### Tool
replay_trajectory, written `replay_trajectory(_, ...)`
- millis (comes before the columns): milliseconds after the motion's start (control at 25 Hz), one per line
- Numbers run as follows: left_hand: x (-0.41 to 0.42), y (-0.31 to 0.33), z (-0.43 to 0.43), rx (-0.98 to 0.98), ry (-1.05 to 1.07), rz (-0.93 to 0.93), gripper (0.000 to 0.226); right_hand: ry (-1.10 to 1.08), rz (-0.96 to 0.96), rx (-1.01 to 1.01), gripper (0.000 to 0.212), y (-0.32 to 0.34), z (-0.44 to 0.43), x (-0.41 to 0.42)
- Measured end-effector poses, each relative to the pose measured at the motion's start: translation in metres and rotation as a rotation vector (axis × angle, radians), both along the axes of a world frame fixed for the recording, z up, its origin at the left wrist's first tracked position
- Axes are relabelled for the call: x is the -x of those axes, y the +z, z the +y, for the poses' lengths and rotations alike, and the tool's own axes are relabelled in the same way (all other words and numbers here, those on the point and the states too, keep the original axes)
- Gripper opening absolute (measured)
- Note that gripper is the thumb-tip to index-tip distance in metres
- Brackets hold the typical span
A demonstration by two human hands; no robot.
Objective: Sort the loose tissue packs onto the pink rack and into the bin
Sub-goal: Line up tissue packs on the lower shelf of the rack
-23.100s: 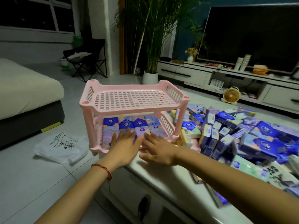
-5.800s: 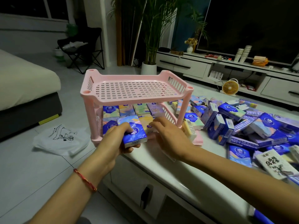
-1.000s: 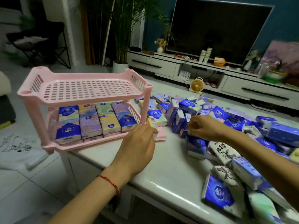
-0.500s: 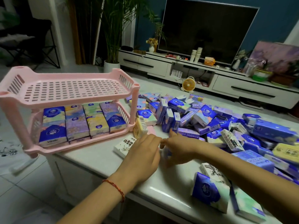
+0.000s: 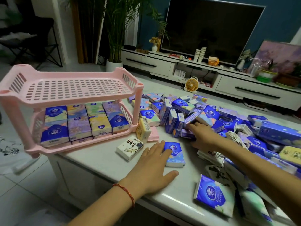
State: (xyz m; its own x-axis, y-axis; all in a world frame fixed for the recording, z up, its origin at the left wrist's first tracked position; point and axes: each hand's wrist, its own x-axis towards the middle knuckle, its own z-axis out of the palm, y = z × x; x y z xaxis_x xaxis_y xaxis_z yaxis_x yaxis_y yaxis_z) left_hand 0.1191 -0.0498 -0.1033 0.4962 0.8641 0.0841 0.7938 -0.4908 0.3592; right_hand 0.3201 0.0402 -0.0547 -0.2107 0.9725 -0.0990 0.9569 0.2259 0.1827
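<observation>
On the white bench [image 5: 101, 162] my open left grip [image 5: 154, 165] touches a small blue tissue pack [image 5: 175, 154]; whether my right grip [image 5: 203, 137] holds a pack, I cannot tell.

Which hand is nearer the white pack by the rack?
Left. The left hand lies just right of the white pack; the right hand is farther right, at the pile.

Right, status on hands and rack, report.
Left hand flat, fingertips on blue tissue pack. Right hand in loose pack pile, grip unclear. Pink plastic two-tier rack: lower tier full, top bare.
</observation>
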Motion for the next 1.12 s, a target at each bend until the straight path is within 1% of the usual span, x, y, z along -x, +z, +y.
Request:
replay_trajectory(40,-0.003,-0.001,0.002,0.002,0.006,-0.031,0.063,-0.005,-0.014,0.010,0.053,-0.006,0.000,0.002)
replay_trajectory(80,-0.004,-0.002,0.005,-0.006,0.013,-0.062,0.059,0.002,-0.016,-0.004,0.054,-0.007,-0.003,0.006)
replay_trajectory(120,-0.005,-0.004,0.008,-0.014,0.019,-0.089,0.055,0.023,0.007,-0.027,0.050,-0.009,-0.002,0.008)
replay_trajectory(200,-0.007,-0.008,0.014,-0.031,0.022,-0.130,0.045,0.050,0.064,-0.062,0.040,-0.007,0.000,0.011)
replay_trajectory(280,-0.010,-0.010,0.019,-0.074,0.029,-0.144,0.039,0.048,0.117,-0.023,0.032,0.003,0.000,0.012)
replay_trajectory(360,-0.011,-0.007,0.019,-0.132,0.040,-0.119,0.044,0.067,0.109,0.033,0.007,0.014,-0.003,0.013)
replay_trajectory(440,-0.010,-0.003,0.016,-0.131,0.034,-0.115,0.052,0.068,0.111,0.122,0.027,0.028,-0.010,0.019)
replay_trajectory(480,-0.009,0.000,0.014,-0.116,0.026,-0.123,0.059,0.043,0.144,0.176,0.028,0.035,-0.012,0.022)
replay_trajectory(520,-0.007,0.002,0.011,-0.106,0.013,-0.143,0.066,0.020,0.199,0.211,0.024,0.043,-0.016,0.027)
replay_trajectory(600,-0.001,0.010,0.002,-0.154,-0.020,-0.173,0.076,-0.020,0.323,0.259,0.023,0.056,-0.025,0.039)
replay_trajectory(640,0.003,0.014,-0.002,-0.195,-0.024,-0.179,0.077,-0.034,0.387,0.275,0.026,0.061,-0.028,0.046)
replay_trajectory(720,0.019,0.021,-0.007,-0.230,0.010,-0.224,0.073,-0.042,0.499,0.291,0.027,0.067,-0.035,0.062)
replay_trajectory(800,0.040,0.029,-0.009,-0.254,0.078,-0.270,0.073,-0.023,0.551,0.255,0.024,0.068,-0.039,0.077)
replay_trajectory(840,0.051,0.033,-0.008,-0.271,0.119,-0.285,0.074,-0.024,0.613,0.247,0.024,0.066,-0.039,0.085)
replay_trajectory(920,0.077,0.041,-0.004,-0.300,0.224,-0.321,0.076,-0.094,0.861,0.306,0.022,0.058,-0.036,0.104)
replay_trajectory(1000,0.102,0.048,-0.001,-0.306,0.358,-0.348,0.076,-0.183,1.104,0.430,0.010,0.051,-0.033,0.127)
replay_trajectory(1120,0.141,0.053,-0.005,-0.341,0.535,-0.351,0.074,-0.224,1.300,0.564,0.009,0.034,-0.029,0.170)
